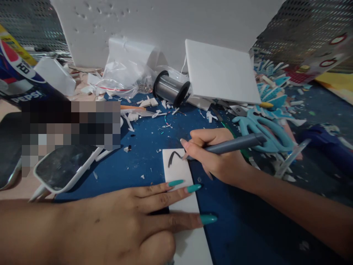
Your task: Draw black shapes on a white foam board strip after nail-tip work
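Observation:
A long white strip of board (190,243) lies lengthwise on the blue mat. My left hand (149,217) rests flat across it, fingers stretched out and pressing down, holding nothing. Between the fingers and thumb of my right hand (217,158) is a grey marker pen (234,143), its shaft slanting up to the right. The tip, hidden by my fingers, is near the strip's far end. A black zigzag line (174,156) is drawn on the strip just left of those fingers.
Light-blue-handled scissors (264,129) and a dark blue tool (328,143) lie to the right. A wire spool (171,89), plastic bag (121,77), white panel (220,73) and foam scraps stand behind. Left are a Pepsi bottle (26,79) and white-rimmed device (66,165); one patch is pixelated.

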{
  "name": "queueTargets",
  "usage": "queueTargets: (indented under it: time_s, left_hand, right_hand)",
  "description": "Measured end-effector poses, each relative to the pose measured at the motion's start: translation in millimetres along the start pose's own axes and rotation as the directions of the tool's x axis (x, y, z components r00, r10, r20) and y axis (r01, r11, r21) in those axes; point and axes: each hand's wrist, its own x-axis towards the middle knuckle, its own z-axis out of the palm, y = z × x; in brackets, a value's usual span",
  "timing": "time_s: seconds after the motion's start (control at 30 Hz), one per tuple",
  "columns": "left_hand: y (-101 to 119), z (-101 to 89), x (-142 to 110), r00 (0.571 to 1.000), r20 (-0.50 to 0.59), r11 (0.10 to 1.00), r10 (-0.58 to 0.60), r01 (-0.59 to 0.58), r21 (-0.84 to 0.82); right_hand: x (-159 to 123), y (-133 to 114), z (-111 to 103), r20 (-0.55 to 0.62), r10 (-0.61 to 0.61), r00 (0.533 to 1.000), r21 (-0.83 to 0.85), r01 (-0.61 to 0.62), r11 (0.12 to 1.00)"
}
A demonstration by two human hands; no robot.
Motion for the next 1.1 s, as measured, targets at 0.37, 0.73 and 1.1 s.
queueTargets:
  time_s: [0.37, 0.73, 1.1]
  left_hand:
    - [0.2, 4.1, -1.5, 0.999, -0.048, 1.000, 0.003, -0.004, -0.018]
    - [-0.6, 1.8, -0.5, 1.000, -0.024, 1.000, 0.017, -0.016, 0.019]
    - [0.5, -1.9, 2.5, 0.999, 0.037, 1.000, 0.000, 0.000, 0.015]
  right_hand:
    - [0.1, 0.5, -1.9, 0.053, 0.038, 0.998, 0.060, -0.042, 0.997]
    - [-2.9, 0.7, -2.5, 0.043, 0.019, 0.999, 0.102, -0.023, 0.994]
    - [-3.0, 2.7, 1.5, 0.172, 0.116, 0.978, 0.249, -0.157, 0.956]
